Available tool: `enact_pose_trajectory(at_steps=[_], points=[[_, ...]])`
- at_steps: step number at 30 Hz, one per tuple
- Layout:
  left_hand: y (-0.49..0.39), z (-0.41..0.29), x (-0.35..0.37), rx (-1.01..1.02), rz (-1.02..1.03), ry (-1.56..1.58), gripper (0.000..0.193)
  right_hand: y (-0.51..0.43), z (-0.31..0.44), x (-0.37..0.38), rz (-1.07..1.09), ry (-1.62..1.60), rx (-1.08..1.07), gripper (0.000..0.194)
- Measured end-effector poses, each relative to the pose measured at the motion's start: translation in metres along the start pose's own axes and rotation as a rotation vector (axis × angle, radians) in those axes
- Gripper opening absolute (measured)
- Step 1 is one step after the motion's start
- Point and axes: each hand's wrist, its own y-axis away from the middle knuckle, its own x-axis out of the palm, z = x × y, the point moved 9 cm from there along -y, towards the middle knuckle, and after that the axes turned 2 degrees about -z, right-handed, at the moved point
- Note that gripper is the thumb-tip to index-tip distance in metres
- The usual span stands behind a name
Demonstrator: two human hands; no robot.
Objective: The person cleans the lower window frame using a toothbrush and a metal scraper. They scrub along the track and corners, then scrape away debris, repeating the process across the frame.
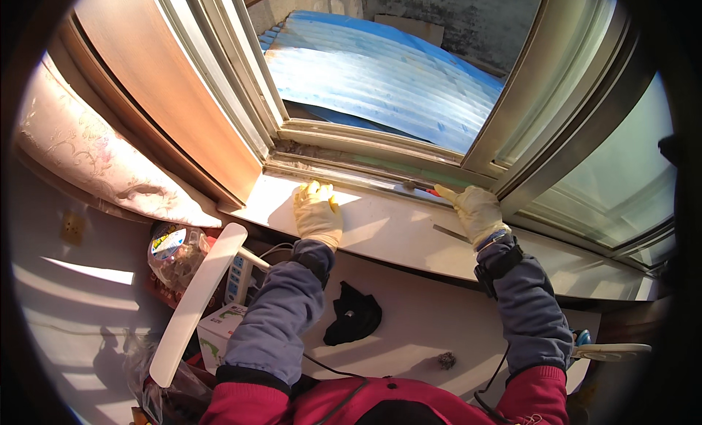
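Observation:
My right hand (477,211), in a pale yellow rubber glove, holds a thin tool by its red handle (433,192). The tool's greyish tip (409,186) lies in the track of the sliding window frame (351,175). Dirt covers parts of this track, most thickly near the left corner. My left hand (318,214), gloved the same way, rests with curled fingers on the white window sill (378,219), close to the track; its palm side is hidden. A narrow flat strip (451,233) lies on the sill beside my right wrist.
Below the sill is a white tabletop (406,315) bearing a black cloth-like item (354,315) and a scouring ball (447,360). Left stand a white lamp (200,304), a power strip (237,280), a box (216,332) and a clear jar (178,258). Blue corrugated sheeting (378,79) lies outside.

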Motion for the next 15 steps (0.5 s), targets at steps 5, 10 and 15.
enact_pose_trajectory(at_steps=[5, 10, 15], points=[[-0.001, -0.002, -0.005, -0.005, 0.012, 0.054, 0.035, -0.02, 0.012, 0.009, 0.041, 0.053, -0.001, 0.05], [-0.002, 0.0, -0.006, -0.04, 0.073, 0.048, 0.034, -0.062, 0.041, 0.014, 0.105, 0.016, -0.025, 0.035], [-0.003, -0.006, -0.023, -0.049, -0.015, 0.061, 0.031, -0.108, 0.101, 0.02, 0.112, -0.148, -0.071, 0.032]])
